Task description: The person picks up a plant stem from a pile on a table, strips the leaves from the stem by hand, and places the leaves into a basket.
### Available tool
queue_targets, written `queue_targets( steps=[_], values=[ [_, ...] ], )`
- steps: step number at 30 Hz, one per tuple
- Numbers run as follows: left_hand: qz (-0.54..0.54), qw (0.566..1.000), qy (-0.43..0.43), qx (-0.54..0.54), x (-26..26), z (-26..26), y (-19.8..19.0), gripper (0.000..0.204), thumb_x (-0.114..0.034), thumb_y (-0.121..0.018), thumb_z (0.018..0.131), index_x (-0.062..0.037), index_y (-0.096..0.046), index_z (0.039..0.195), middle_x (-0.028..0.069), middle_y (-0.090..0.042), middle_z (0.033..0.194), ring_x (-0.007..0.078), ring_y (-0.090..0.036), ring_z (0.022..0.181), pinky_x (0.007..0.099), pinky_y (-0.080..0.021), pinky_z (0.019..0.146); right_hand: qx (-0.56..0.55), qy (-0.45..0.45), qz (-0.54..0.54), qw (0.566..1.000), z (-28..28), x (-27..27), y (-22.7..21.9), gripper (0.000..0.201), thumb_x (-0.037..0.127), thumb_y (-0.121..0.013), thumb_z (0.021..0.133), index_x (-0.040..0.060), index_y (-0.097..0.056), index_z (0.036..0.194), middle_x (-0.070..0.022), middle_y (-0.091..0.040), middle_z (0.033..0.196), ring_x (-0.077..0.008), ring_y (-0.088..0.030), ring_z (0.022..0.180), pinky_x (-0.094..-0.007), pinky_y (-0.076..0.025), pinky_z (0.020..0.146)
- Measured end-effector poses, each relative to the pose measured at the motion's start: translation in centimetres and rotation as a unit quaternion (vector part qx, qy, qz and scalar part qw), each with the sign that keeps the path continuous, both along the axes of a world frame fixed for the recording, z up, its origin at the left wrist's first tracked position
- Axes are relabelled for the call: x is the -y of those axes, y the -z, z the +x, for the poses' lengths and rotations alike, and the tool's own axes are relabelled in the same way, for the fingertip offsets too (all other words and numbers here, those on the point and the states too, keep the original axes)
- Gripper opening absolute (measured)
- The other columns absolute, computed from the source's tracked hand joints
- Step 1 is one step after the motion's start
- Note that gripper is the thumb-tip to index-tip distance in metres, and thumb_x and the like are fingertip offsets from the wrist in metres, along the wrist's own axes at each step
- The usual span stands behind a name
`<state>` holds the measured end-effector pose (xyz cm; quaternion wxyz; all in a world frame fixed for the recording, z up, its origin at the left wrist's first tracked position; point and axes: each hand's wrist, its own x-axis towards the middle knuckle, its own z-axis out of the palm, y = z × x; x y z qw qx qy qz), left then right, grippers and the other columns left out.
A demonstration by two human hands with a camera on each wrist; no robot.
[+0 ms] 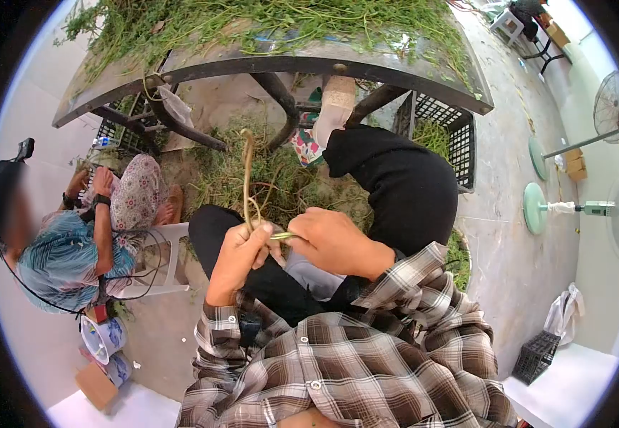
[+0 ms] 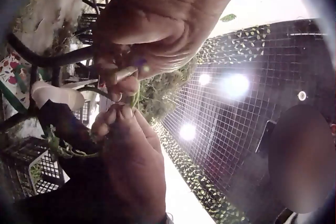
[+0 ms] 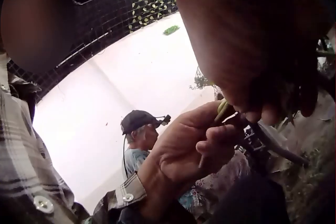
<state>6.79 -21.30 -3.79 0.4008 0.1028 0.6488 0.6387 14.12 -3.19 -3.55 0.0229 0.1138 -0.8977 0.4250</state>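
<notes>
In the head view my left hand [image 1: 237,258] grips a long brownish plant stem [image 1: 247,171], which rises above the fist and hooks over at its tip. Close beside it, my right hand [image 1: 339,244] has its fingers curled down on a short green stem [image 1: 282,235] that bridges the two hands. The left wrist view shows both sets of fingertips almost meeting, and leafy greens [image 2: 63,148] trail by the right hand. From the right wrist, a piece of green stem [image 3: 223,111] shows between the left thumb and fingers. The right fingertips are partly in shadow there.
A table [image 1: 202,82] heaped with leafy stems [image 1: 309,25] stands in front. Plant cuttings [image 1: 252,178] cover the floor beneath it. Black crates [image 1: 461,150] hold more greens at the right. Another person [image 1: 74,250] sits at the left; green-based fans [image 1: 535,208] stand right.
</notes>
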Motion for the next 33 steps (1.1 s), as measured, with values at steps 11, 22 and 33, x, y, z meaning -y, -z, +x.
queue_targets(
  steps=[11,22,33],
  values=[
    [0.054,0.998,0.016,-0.004,0.0,1.1,-1.8,0.026,-0.023,-0.058,0.086,-0.0019,-0.059,0.071,-0.0007,-0.052,0.057,0.003,-0.038,0.046,0.02,-0.026,0.042,-0.039,-0.08,0.04,0.995,0.4,-0.2,-2.4,0.016,0.016,-0.058,0.079,0.0037,-0.05,0.072,-0.0114,-0.051,0.069,-0.0309,-0.051,0.072,-0.0411,-0.043,0.064],
    [0.044,0.992,0.019,0.113,2.1,2.8,-5.2,0.032,-0.023,-0.059,0.086,-0.0075,-0.046,0.062,-0.0052,-0.036,0.053,0.0038,-0.03,0.045,0.0213,-0.022,0.042,-0.06,-0.178,0.081,0.979,1.5,-0.5,-6.2,0.016,0.015,-0.059,0.077,0.0038,-0.05,0.072,-0.0096,-0.052,0.07,-0.0262,-0.052,0.073,-0.0363,-0.045,0.058],
    [0.087,0.984,-0.102,0.12,7.5,1.9,-5.5,0.022,-0.015,-0.053,0.089,-0.0058,-0.049,0.07,-0.004,-0.038,0.052,0.0055,-0.031,0.04,0.0218,-0.023,0.037,-0.13,-0.078,0.245,0.958,4.8,-9.2,-11.5,0.009,0.013,-0.053,0.075,0.0046,-0.052,0.074,-0.0087,-0.052,0.07,-0.0256,-0.051,0.067,-0.0358,-0.044,0.058]
  ],
)
